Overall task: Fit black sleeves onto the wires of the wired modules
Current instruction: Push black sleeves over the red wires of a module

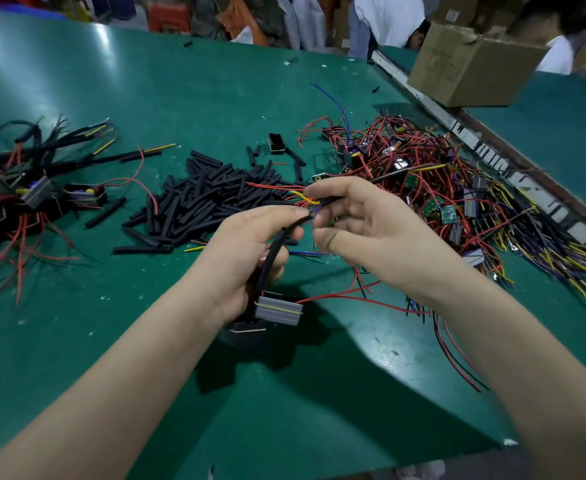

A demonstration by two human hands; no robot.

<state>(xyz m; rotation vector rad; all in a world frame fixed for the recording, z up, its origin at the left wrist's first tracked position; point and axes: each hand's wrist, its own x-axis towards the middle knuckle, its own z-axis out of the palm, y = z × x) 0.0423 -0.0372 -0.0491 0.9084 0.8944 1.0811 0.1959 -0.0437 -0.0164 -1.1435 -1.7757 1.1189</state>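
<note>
Working over the green table, and there's open mat right in front, between the forearms and down to the near edge. Heaps crowd the rest: a pile of loose black sleeves centre, a tangle of unsleeved modules to the right against the metal rail, finished modules at the left, a cardboard box far right. The left hand is curled closed around a black sleeve rising from a grey module hanging just under its palm. The right hand pinches yellow and blue wire ends between fingertips, right at the sleeve's open mouth.
</note>
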